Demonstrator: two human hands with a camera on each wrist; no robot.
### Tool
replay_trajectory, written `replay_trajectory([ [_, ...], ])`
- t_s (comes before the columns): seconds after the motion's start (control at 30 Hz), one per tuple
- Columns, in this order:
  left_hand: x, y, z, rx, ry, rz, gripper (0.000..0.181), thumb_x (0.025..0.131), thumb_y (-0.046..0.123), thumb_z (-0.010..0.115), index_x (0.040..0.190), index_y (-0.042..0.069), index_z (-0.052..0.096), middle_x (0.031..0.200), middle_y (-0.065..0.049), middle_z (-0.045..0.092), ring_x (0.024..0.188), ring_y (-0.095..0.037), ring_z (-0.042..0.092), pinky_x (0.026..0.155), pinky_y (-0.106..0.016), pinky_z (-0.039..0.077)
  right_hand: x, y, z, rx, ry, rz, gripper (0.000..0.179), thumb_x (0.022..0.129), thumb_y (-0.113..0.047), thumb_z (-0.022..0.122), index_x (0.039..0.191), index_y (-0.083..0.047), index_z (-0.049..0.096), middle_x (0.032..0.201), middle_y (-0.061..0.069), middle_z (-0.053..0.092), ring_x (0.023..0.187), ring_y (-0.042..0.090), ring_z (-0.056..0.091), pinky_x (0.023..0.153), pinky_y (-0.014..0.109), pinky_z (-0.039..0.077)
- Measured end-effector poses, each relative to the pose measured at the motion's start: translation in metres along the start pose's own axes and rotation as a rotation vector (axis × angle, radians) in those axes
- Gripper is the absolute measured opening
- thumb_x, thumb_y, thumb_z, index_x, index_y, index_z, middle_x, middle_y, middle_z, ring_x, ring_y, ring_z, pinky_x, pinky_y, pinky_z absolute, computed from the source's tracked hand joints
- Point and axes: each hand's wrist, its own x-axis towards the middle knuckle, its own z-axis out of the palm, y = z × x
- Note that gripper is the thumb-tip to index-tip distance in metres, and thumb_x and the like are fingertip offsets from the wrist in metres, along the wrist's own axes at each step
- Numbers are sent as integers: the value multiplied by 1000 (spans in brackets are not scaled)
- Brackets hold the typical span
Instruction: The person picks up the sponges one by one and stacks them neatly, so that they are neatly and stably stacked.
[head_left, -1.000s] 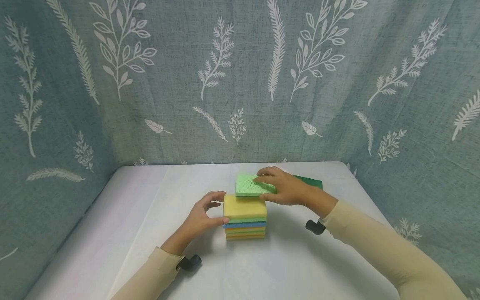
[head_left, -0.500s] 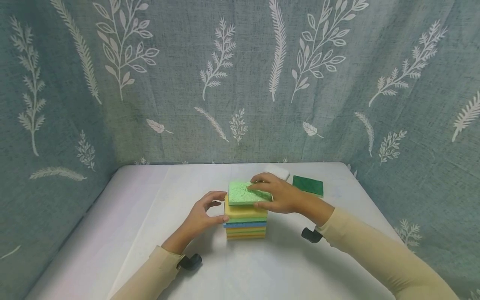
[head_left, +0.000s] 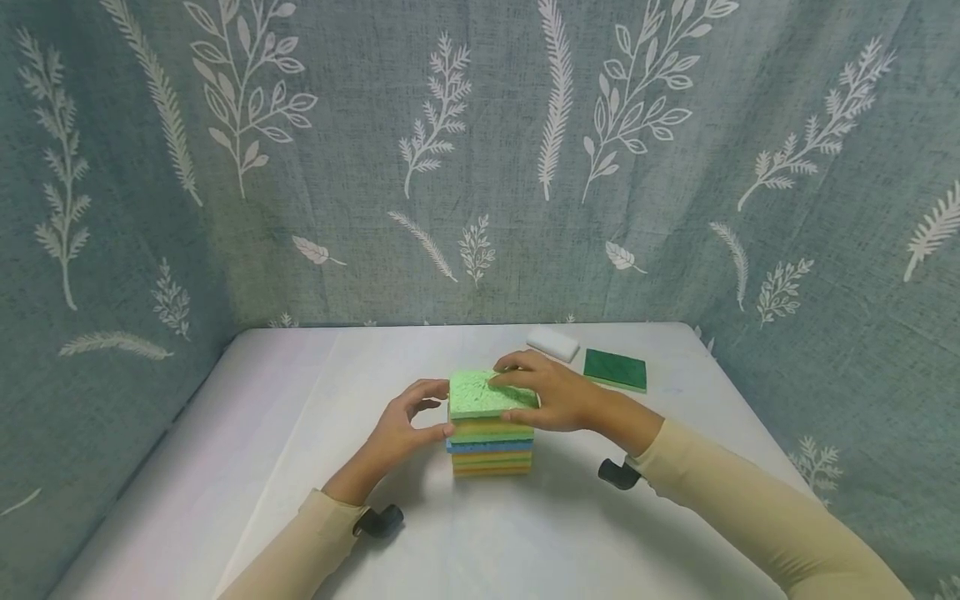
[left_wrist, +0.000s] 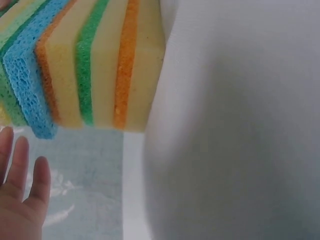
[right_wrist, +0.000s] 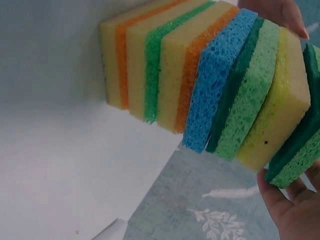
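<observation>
A stack of sponges stands on the white table, layered in yellow, orange, green and blue. My right hand pinches a light green sponge with a dark green scouring side at the top of the pile. In the right wrist view, this green sponge sits slightly askew against the yellow sponge under it; a gap shows at one edge. My left hand is at the stack's left side, fingers extended and thumb near the upper layers. In the left wrist view, several fingers are straight, apart from the blue sponge.
Behind the stack to the right lie a white block and another sponge with a dark green top. A patterned blue-grey curtain rises behind the table and along both sides.
My right hand has brought the green sponge leftward and nearer, from behind the stack onto its top. The white block behind has come into sight. My left hand has hardly moved.
</observation>
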Motion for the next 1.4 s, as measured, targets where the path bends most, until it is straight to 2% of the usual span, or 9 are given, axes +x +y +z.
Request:
replay_trajectory([
  [0.57, 1, -2, 1, -2, -24, 2, 57, 74, 20, 73, 124, 9, 48, 113, -5, 50, 107, -26, 46, 92, -49, 37, 0, -2, 3, 27, -20, -28, 48, 84, -51, 51, 123, -23, 52, 128, -3, 40, 118, 11, 35, 95, 32, 36],
  [0.8, 1, -3, 1, -8, -28, 7, 55, 75, 20, 73, 123, 10, 49, 114, -4, 50, 107, -23, 46, 91, -49, 37, -1, 0, 4, 14, -41, -14, 54, 79, -51, 58, 125, -24, 51, 129, -4, 39, 118, 9, 34, 95, 31, 36],
  [1.0, 1, -3, 1, -7, -30, -10, 55, 74, 21, 73, 123, 11, 49, 114, -4, 50, 107, -23, 46, 91, -48, 38, -1, 2, 7, 7, -30, -41, 55, 78, -49, 60, 126, -23, 50, 129, -3, 39, 118, 10, 37, 95, 31, 37],
  [1.27, 0, -5, 1, -8, -27, 22, 55, 75, 20, 72, 124, 10, 48, 114, -4, 50, 106, -22, 46, 90, -48, 39, 0, 2, 7, 17, -21, -53, 54, 78, -49, 60, 125, -22, 51, 128, -2, 40, 117, 11, 38, 94, 31, 38],
  [1.4, 0, -4, 1, -3, -26, 16, 55, 75, 21, 72, 124, 10, 49, 115, -4, 50, 107, -22, 46, 90, -48, 39, -1, 1, 7, 11, -12, -61, 54, 79, -49, 60, 124, -22, 51, 128, -2, 41, 117, 11, 38, 94, 31, 38],
])
